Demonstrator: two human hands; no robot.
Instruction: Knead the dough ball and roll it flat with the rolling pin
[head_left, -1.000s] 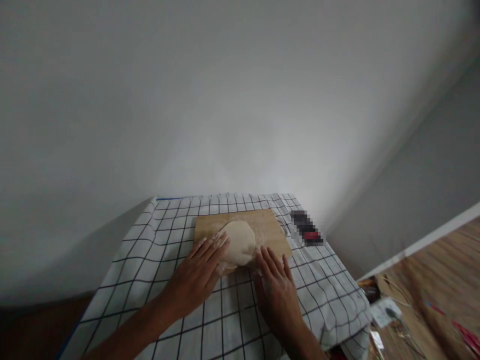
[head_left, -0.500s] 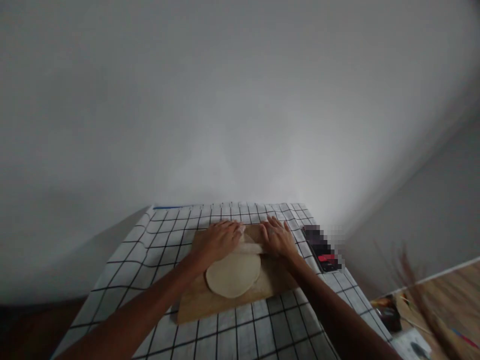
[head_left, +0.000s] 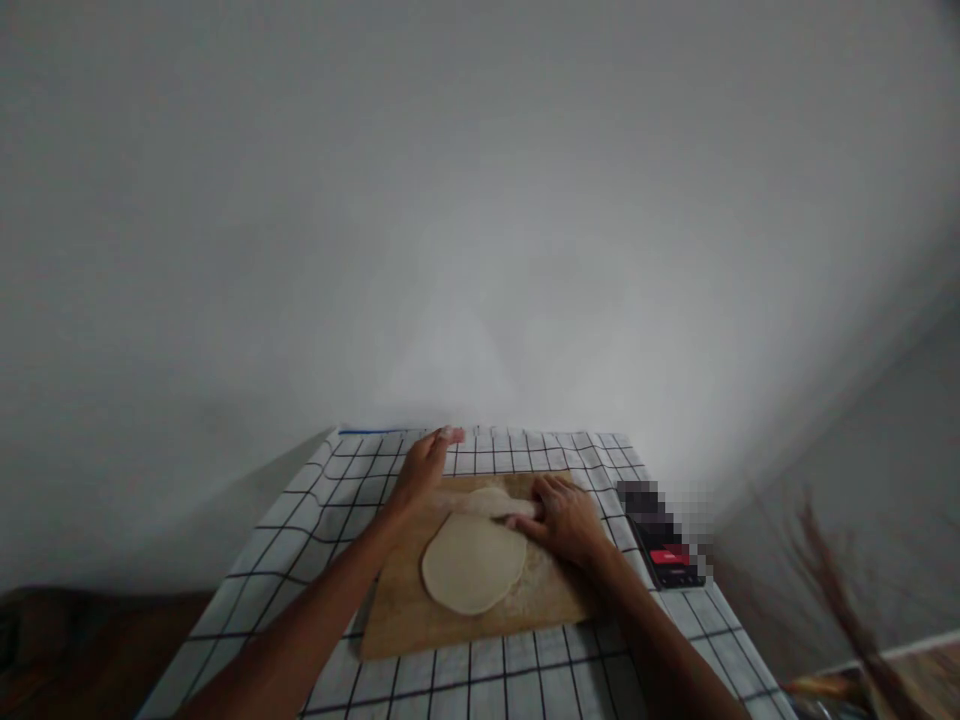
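Note:
A flat, pale sheet of dough [head_left: 474, 565] lies on a wooden board [head_left: 405, 630]. Across its far part rests a light-coloured rolling pin [head_left: 480, 506]. My right hand [head_left: 566, 515] is closed round the pin's right end, thumb on the near side. My left hand [head_left: 426, 468] is raised above the left far corner of the board, turned on edge with its fingers stretched out and nothing visible in it. It looks apart from the pin, whose left end lies just below it. Flour dusts the board to the right of the dough.
A white cloth with black checks [head_left: 300, 540] covers the table beneath the board. At the table's right edge lies a dark device [head_left: 664, 540] with a red patch, partly pixelated. The wall [head_left: 480, 250] rises behind. Thin brown twigs [head_left: 832, 590] stand at lower right.
My left hand has come up off the rolling pin and moved left. My right hand, flat on the pin before, is now wrapped round its right end. The view has shifted slightly.

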